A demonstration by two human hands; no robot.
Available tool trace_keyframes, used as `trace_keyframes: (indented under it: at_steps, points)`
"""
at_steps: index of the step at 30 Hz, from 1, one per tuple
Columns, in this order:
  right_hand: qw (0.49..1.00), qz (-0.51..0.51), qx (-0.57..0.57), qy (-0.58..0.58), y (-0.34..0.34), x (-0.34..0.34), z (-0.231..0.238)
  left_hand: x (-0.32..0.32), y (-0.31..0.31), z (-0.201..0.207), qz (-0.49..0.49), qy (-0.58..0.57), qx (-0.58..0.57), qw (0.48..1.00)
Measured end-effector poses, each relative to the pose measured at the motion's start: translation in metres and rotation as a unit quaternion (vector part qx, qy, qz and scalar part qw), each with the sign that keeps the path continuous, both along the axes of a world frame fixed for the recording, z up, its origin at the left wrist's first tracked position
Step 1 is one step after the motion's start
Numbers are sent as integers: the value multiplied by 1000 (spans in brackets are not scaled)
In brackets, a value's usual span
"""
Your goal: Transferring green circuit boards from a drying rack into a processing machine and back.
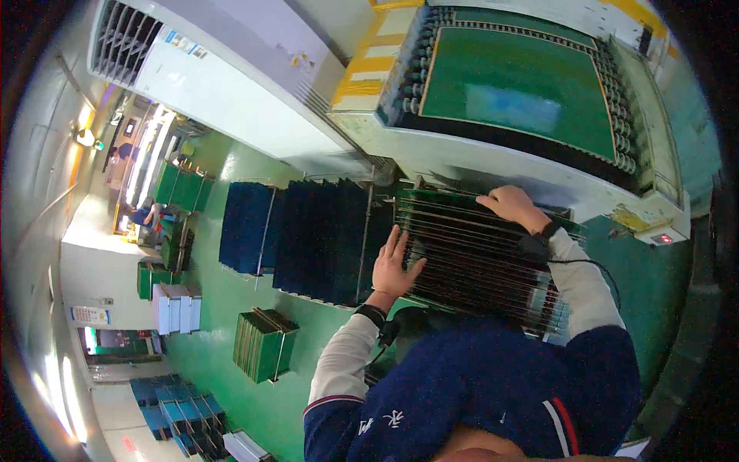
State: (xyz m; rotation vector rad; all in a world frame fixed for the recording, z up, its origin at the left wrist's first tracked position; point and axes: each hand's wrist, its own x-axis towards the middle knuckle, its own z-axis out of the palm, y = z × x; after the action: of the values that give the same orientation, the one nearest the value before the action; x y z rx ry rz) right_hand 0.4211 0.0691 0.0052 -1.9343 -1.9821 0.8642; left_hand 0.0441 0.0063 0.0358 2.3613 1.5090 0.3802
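A wire rack (556, 312) in front of me holds a row of thin green panels (439, 202) standing on edge, with narrow gaps between them. My left hand (393, 267) is at the rack's left side, its fingers spread and lying against the panel ends. Over the far part of the rack, my right hand (514, 208) has its fingers bent together at the top edge of a green panel. The tips of the right fingers are partly hidden, so their exact grip is hard to see. Dark bands with cords circle both wrists.
Beyond the rack stands a roller conveyor machine (662, 146) carrying a large flat green panel (516, 85). Racks of dark blue panels (319, 239) stand close on the left. Another rack of green panels (262, 343) sits on the green floor (219, 308).
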Motion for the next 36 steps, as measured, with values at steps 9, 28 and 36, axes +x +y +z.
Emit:
trace_keyframes:
  at_steps: [9,28,36]
  points:
    - [998,-6,-33,-45,5,-4,-15,-2,-1,1,0,-10,-3,1000]
    - [998,-36,-4,-54,-10,-13,-6,-3,-6,5,15,15,-28,999]
    - [998,-40,7,-57,-14,-17,0,-5,-8,2,6,25,-25,999]
